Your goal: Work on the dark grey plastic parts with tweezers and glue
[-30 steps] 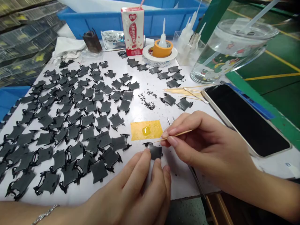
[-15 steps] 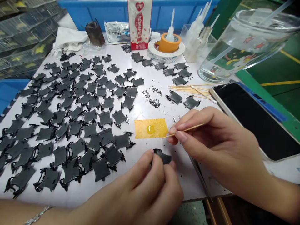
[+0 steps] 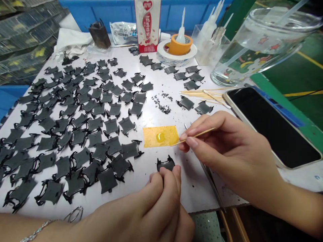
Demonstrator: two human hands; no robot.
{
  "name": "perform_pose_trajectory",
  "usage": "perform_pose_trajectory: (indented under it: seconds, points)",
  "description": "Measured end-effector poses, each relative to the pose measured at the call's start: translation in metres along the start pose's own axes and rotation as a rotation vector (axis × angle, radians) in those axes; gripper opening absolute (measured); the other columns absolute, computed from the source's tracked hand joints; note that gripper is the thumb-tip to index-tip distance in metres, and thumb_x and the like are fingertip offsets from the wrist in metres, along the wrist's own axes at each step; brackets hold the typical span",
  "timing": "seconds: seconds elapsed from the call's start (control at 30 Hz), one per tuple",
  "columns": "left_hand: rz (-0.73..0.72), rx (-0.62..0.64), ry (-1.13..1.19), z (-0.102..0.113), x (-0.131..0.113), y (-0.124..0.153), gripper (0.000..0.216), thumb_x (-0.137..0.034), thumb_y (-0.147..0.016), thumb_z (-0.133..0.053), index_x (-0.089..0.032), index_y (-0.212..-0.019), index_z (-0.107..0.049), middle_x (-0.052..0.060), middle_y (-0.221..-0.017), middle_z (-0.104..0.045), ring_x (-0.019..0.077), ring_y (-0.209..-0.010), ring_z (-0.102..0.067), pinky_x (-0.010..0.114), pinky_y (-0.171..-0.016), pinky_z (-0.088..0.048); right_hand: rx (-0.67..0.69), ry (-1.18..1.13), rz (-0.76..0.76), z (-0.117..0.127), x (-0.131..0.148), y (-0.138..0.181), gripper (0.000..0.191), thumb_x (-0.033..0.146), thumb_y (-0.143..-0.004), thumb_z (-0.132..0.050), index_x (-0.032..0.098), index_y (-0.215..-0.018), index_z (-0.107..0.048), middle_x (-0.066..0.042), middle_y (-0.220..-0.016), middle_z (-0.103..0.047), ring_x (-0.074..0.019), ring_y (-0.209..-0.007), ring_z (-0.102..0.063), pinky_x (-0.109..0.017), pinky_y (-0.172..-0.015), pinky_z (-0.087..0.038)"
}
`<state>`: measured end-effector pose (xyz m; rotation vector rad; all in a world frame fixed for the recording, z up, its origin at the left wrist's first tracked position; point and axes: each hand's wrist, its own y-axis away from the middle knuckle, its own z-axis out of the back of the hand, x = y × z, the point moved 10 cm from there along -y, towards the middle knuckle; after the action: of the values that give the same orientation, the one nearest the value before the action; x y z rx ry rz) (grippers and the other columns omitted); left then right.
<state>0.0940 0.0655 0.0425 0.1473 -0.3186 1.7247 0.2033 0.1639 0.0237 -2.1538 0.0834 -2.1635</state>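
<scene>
Our left hand (image 3: 156,201) has its fingers (image 3: 171,176) closed on the near edge of a small black clip (image 3: 166,164), low over the table (image 3: 196,188). Our right hand (image 3: 227,151) pinches a toothpick (image 3: 195,136) that slants down-left. Its tip is at the near right corner of the yellow patch (image 3: 151,137), just right of the glue drop (image 3: 159,137). The clip lies just nearer us, apart.

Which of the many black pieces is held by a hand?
The black piece pinched by the left hand, just below the yellow patch; all the others lie loose on the table. The right hand holds only a toothpick.
</scene>
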Motion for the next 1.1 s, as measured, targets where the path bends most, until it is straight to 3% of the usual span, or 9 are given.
perform_pose_trajectory:
  seconds: [0.17,0.33,0.5,0.8,1.0,1.1]
  points:
    - [-0.08,0.013,-0.014,0.001,-0.006,0.001,0.034,-0.016,-0.103,-0.026,-0.016,-0.11,-0.059,0.008,-0.123,-0.07,0.0233,-0.111,-0.063,0.035,-0.097,-0.047,0.142,0.01,-0.039,-0.013,-0.003,0.003,0.014,0.016,-0.083,-0.072,0.026,-0.083,-0.062,0.002,-0.081,-0.068,-0.0142,-0.074,-0.07,-0.027,-0.067,-0.061]
    - [-0.142,0.013,-0.029,0.003,-0.009,0.004,0.034,-0.014,-0.1,-0.025,-0.018,-0.109,-0.058,0.007,-0.113,-0.073,0.0235,-0.105,-0.065,0.035,-0.094,-0.049,0.272,0.239,-0.022,-0.025,-0.004,0.009,0.008,0.018,-0.084,-0.071,0.023,-0.083,-0.063,0.001,-0.079,-0.071,-0.015,-0.073,-0.069,-0.027,-0.064,-0.058]
    - [-0.13,0.0,-0.026,-0.001,-0.011,0.004,0.028,-0.025,-0.1,-0.034,-0.018,-0.109,-0.059,0.008,-0.111,-0.072,0.0246,-0.105,-0.065,0.037,-0.094,-0.051,0.238,0.25,-0.011,-0.024,-0.003,0.008,0.01,0.019,-0.084,-0.072,0.023,-0.081,-0.062,0.002,-0.079,-0.072,-0.0139,-0.072,-0.068,-0.025,-0.062,-0.057]
    - [-0.134,0.009,-0.021,-0.002,-0.014,0.004,0.026,-0.029,-0.097,-0.04,-0.018,-0.111,-0.059,0.008,-0.114,-0.071,0.0248,-0.106,-0.065,0.037,-0.095,-0.051,0.256,0.281,0.014,-0.025,-0.002,0.009,0.011,0.018,-0.084,-0.071,0.023,-0.082,-0.062,0.001,-0.079,-0.071,-0.015,-0.073,-0.069,-0.028,-0.063,-0.058]
    - [-0.132,0.012,0.002,-0.002,-0.013,0.005,0.029,-0.035,-0.098,-0.042,-0.018,-0.113,-0.061,0.009,-0.116,-0.071,0.0241,-0.107,-0.065,0.037,-0.093,-0.053,0.097,0.292,0.052,-0.01,0.005,0.01,0.016,0.014,-0.081,-0.07,0.027,-0.082,-0.061,0.002,-0.076,-0.067,-0.0183,-0.071,-0.068,-0.033,-0.059,-0.057]
    - [-0.146,0.004,0.003,-0.001,-0.013,0.006,0.029,-0.033,-0.098,-0.04,-0.018,-0.112,-0.06,0.009,-0.117,-0.071,0.024,-0.107,-0.065,0.037,-0.093,-0.052,0.094,0.329,0.057,-0.009,0.005,0.011,0.018,0.013,-0.079,-0.069,0.028,-0.08,-0.059,0.002,-0.073,-0.067,-0.0188,-0.069,-0.068,-0.034,-0.057,-0.057]
